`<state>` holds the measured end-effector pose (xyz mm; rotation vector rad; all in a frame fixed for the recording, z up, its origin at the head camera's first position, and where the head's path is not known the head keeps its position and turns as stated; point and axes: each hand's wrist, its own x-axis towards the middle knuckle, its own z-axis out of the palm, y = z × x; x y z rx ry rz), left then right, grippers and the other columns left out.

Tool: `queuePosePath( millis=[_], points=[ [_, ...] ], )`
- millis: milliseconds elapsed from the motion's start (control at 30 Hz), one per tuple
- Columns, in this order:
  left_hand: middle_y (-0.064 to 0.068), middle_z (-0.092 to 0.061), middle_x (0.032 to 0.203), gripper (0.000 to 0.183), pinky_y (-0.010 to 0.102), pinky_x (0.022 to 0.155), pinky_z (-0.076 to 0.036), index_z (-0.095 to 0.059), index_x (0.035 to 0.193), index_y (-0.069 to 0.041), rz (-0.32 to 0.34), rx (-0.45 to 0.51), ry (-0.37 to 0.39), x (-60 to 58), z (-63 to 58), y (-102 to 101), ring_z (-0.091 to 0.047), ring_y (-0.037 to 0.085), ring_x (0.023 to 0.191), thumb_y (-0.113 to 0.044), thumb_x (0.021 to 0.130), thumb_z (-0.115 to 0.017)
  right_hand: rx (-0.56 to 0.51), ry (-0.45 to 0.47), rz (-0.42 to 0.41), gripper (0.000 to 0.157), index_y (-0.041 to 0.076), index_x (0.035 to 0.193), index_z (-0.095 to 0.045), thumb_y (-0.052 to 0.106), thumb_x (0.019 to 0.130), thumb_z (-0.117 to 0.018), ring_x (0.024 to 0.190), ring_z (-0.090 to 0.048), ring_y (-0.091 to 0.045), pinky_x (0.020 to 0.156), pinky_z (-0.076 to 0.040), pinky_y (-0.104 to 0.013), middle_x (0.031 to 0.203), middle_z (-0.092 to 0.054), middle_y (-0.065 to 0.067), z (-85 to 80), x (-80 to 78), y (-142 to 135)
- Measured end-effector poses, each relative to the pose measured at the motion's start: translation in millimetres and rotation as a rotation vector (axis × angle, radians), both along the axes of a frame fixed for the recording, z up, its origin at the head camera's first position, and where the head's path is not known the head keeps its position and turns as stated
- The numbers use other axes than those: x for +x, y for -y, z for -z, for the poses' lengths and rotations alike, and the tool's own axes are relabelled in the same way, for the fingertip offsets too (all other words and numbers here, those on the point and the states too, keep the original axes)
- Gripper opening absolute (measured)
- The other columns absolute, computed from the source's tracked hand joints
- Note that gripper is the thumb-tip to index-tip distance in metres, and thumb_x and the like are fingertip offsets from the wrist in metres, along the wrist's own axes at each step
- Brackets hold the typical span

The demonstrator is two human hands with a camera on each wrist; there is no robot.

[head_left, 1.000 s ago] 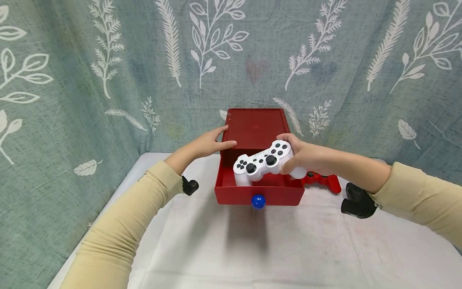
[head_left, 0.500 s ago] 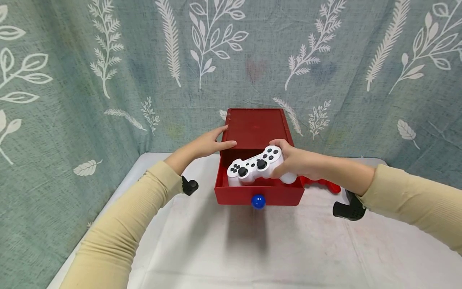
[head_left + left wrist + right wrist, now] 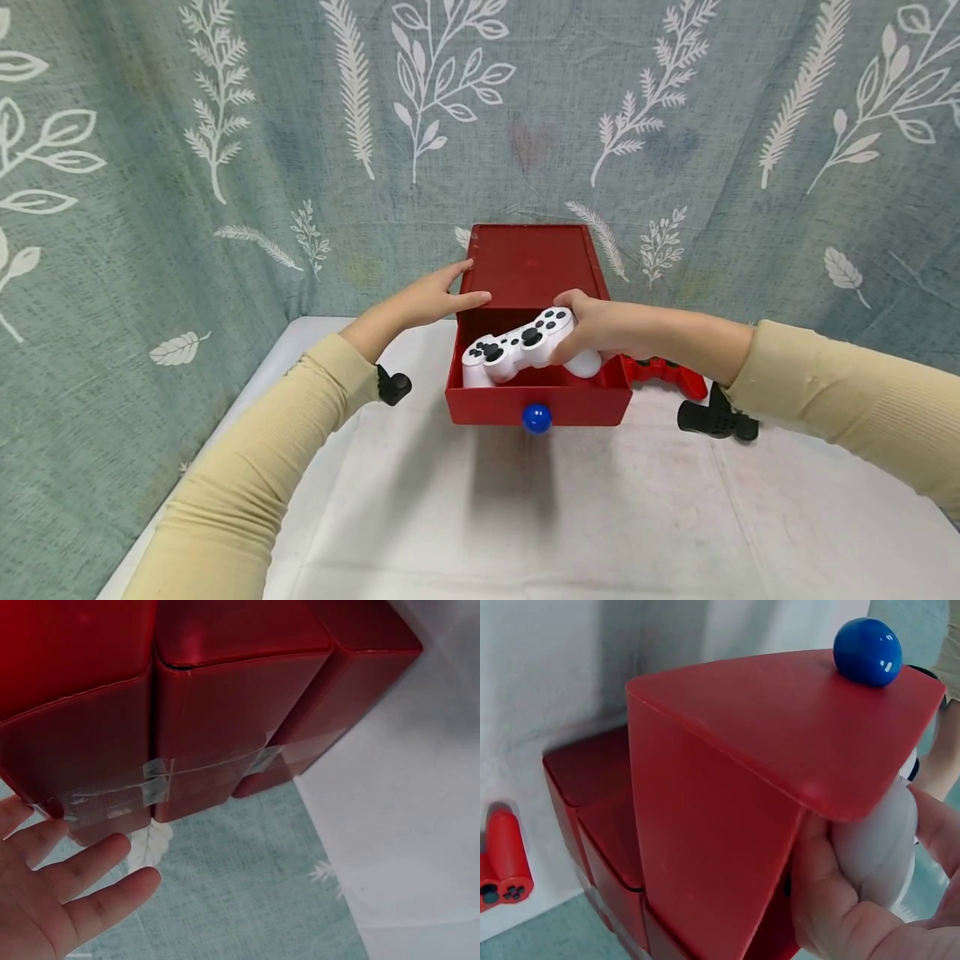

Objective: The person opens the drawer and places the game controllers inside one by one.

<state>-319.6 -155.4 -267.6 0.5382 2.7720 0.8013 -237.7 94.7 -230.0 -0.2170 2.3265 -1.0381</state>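
Note:
A white game controller with black sticks and buttons is tilted inside the pulled-out red drawer, its left end lower. My right hand grips the controller's right end, thumb on the near side. In the right wrist view, the pale controller grip shows between the fingers beside the drawer wall. The drawer's blue knob faces me. On the left edge of the red drawer cabinet rests my left hand, fingers spread and fairly straight; the left wrist view shows them alongside the cabinet's taped side.
A red game controller lies on the white-covered table, right of the drawer and partly behind my right forearm. A green leaf-patterned curtain hangs right behind the cabinet. Clear tape joins the stacked cabinet units.
My right hand has carried the white controller left and slightly down, further into the drawer. My left hand has stayed at the cabinet's edge.

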Motion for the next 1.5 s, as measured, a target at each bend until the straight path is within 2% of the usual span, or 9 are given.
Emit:
queuePosePath(
  millis=[167,400,633,900,1033,1100,1300,1367,1500],
  points=[
    [0.008,-0.016,0.152,0.084,0.051,0.107,-0.022,-0.012,0.149,-0.020,0.004,-0.012,0.001,0.3,-1.4,-1,-0.018,0.028,0.139,-0.060,0.085,-0.049,0.013,0.009,-0.011,0.083,0.011,0.140,-0.015,0.012,0.079,-0.070,0.116,-0.042,-0.030,0.085,-0.050,-0.035,0.131,-0.034,-0.017,2.4,-1.6,1],
    [0.008,-0.015,0.153,0.083,0.051,0.108,-0.023,-0.012,0.149,-0.020,0.002,-0.003,0.006,-0.2,-0.8,-1,-0.018,0.027,0.139,-0.058,0.086,-0.049,0.049,0.017,-0.031,0.073,0.012,0.135,-0.022,0.010,0.079,-0.070,0.116,-0.041,-0.029,0.084,-0.050,-0.034,0.128,-0.036,-0.016,3.6,-4.2,0],
    [0.007,-0.016,0.152,0.081,0.050,0.108,-0.023,-0.012,0.149,-0.020,0.003,-0.001,-0.001,-1.6,0.2,-1,-0.018,0.027,0.139,-0.057,0.086,-0.049,0.080,0.020,-0.085,0.075,0.015,0.140,-0.024,0.013,0.081,-0.070,0.113,-0.043,-0.027,0.079,-0.051,-0.030,0.128,-0.036,-0.016,10.9,-5.6,-5],
    [0.008,-0.016,0.152,0.082,0.050,0.108,-0.022,-0.012,0.149,-0.019,0.003,0.001,0.002,-0.2,-0.5,-1,-0.018,0.027,0.139,-0.057,0.087,-0.049,0.041,-0.018,-0.078,0.072,0.014,0.141,-0.029,0.008,0.081,-0.068,0.104,-0.045,-0.024,0.072,-0.051,-0.027,0.125,-0.039,-0.017,20.2,-8.2,-7],
    [0.009,-0.016,0.152,0.082,0.051,0.107,-0.022,-0.011,0.149,-0.019,0.009,-0.006,0.001,0.0,-0.3,-1,-0.018,0.028,0.138,-0.057,0.087,-0.048,0.063,-0.022,-0.069,0.068,0.014,0.140,-0.033,0.007,0.082,-0.066,0.104,-0.047,-0.023,0.072,-0.052,-0.027,0.126,-0.040,-0.017,20.8,-9.0,-7],
    [0.009,-0.016,0.152,0.083,0.051,0.108,-0.022,-0.011,0.149,-0.019,0.009,-0.007,0.004,0.1,0.3,-1,-0.018,0.028,0.139,-0.058,0.086,-0.048,0.072,-0.016,-0.067,0.065,0.014,0.140,-0.035,0.006,0.083,-0.065,0.099,-0.049,-0.022,0.072,-0.052,-0.028,0.126,-0.041,-0.017,20.8,-9.3,-7],
    [0.009,-0.015,0.152,0.084,0.051,0.108,-0.022,-0.010,0.149,-0.019,0.013,-0.005,-0.002,-0.3,0.6,0,-0.017,0.028,0.139,-0.059,0.086,-0.048,0.081,0.002,-0.057,0.064,0.011,0.140,-0.034,0.006,0.083,-0.063,0.072,-0.057,-0.017,0.070,-0.052,-0.028,0.128,-0.040,-0.018,18.3,-8.2,-9],
    [0.009,-0.016,0.152,0.083,0.051,0.108,-0.022,-0.010,0.149,-0.019,0.013,-0.004,-0.006,-0.6,0.6,0,-0.018,0.028,0.139,-0.059,0.086,-0.048,0.091,0.005,-0.059,0.064,0.010,0.140,-0.033,0.007,0.083,-0.063,0.077,-0.058,-0.018,0.072,-0.053,-0.029,0.131,-0.038,-0.019,15.7,-7.7,-9],
    [0.008,-0.016,0.152,0.083,0.051,0.107,-0.023,-0.012,0.149,-0.019,0.006,0.005,-0.004,-0.6,0.6,0,-0.018,0.027,0.139,-0.058,0.086,-0.049,0.099,0.016,-0.070,0.061,0.007,0.139,-0.033,0.011,0.085,-0.062,0.101,-0.056,-0.027,0.080,-0.052,-0.033,0.136,-0.034,-0.020,9.7,-6.5,-10]
  ],
)
